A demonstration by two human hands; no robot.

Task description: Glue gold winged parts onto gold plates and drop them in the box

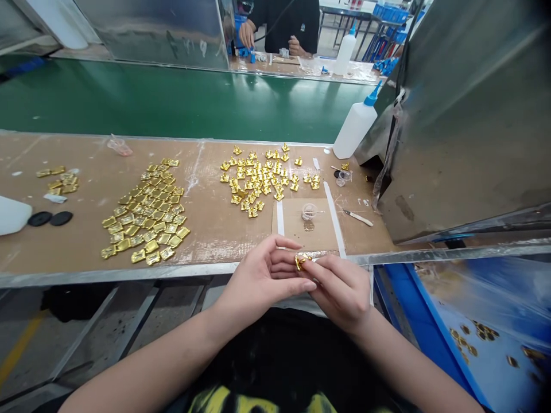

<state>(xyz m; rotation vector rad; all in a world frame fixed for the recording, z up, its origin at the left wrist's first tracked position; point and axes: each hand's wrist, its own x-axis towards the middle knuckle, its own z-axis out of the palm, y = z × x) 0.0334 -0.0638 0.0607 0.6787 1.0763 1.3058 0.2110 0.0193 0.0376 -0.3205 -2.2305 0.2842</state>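
Just in front of the table edge, my right hand [344, 292] is closed in a pinch on a small shiny gold piece [302, 261]. My left hand [262, 272] is cupped beside it, fingers behind the piece and thumb apart from it. Whether the left fingertips bear any of its weight I cannot tell. Beyond the hands lies a cardboard square [297, 226] with white strips, carrying a small clear round cup [309, 211] with a thin stick across it. A loose cluster of similar gold pieces [258, 178] lies behind and to the left of the cardboard.
Flat gold plates [150, 212] lie in rows at left. A white squeeze bottle [355, 129] stands at back right, near a white-handled knife [359, 218]. A metal panel [465, 115] bounds the right; a blue bin [430, 332] sits below. Another person [288, 28] works across the green belt [172, 103].
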